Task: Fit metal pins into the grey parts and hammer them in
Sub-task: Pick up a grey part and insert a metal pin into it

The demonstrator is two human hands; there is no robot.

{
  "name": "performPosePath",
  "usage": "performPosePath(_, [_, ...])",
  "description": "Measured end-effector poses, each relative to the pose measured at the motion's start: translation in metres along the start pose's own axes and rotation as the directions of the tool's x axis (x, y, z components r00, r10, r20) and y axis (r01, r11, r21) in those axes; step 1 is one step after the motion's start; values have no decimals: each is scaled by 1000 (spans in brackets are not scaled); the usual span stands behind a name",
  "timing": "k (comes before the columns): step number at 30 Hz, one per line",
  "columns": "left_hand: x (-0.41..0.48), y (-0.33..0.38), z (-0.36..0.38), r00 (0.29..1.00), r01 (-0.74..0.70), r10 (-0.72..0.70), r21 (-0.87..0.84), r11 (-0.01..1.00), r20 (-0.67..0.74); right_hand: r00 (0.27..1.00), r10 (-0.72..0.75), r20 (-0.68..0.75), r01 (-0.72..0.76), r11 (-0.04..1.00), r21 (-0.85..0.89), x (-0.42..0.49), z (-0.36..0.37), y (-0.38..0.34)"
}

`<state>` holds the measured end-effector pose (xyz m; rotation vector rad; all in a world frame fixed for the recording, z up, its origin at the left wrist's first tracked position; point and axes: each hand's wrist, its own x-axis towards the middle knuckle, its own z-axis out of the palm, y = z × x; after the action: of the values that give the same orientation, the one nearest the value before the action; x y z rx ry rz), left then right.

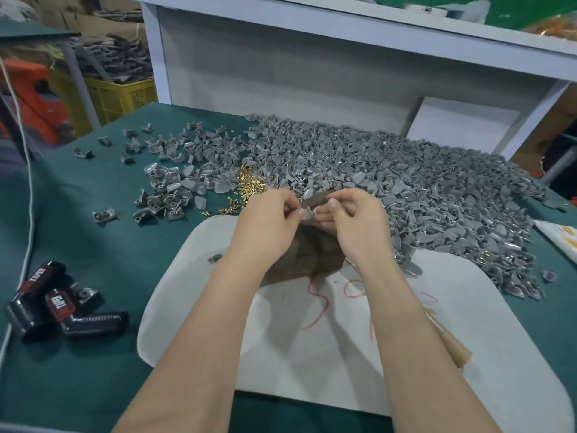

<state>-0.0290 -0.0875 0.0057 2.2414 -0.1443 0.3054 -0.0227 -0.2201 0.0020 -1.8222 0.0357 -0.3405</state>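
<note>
At the centre of the frame, the left hand (pixel 268 220) and the right hand (pixel 356 223) are pinching one small grey part (pixel 306 212) between curled fingertips. They are holding it over a dark block (pixel 309 257) on a white board (pixel 193 276). Whether a pin is pinched there too cannot be told. Brass pins (pixel 249 182) are lying just above the left hand, and the heap of grey parts (pixel 406 170) is filling the upper right.

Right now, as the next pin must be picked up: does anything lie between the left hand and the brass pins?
Nothing visible does. The brass pins lie just beyond the left hand, which with the right hand pinches a grey part.
</note>
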Motion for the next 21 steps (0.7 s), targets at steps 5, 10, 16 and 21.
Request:
performPosePath(5, [-2, 0, -2, 998, -12, -1, 179, 984, 69, 995, -97, 10, 97, 976, -196, -1, -2, 1])
performPosePath(10, [-3, 1, -4, 995, -4, -18, 221, 975, 93, 997, -46, 66, 57, 981, -188, -1, -2, -1])
performPosePath(16, [-3, 3, -5, 996, 7, -26, 216, 976, 83, 981, -151, 121, 187, 894, -407, -4, 3, -2])
performPosePath(21, [-3, 3, -5, 996, 0, -20, 218, 976, 87, 973, -172, 154, 228, 825, -517, -7, 10, -2])
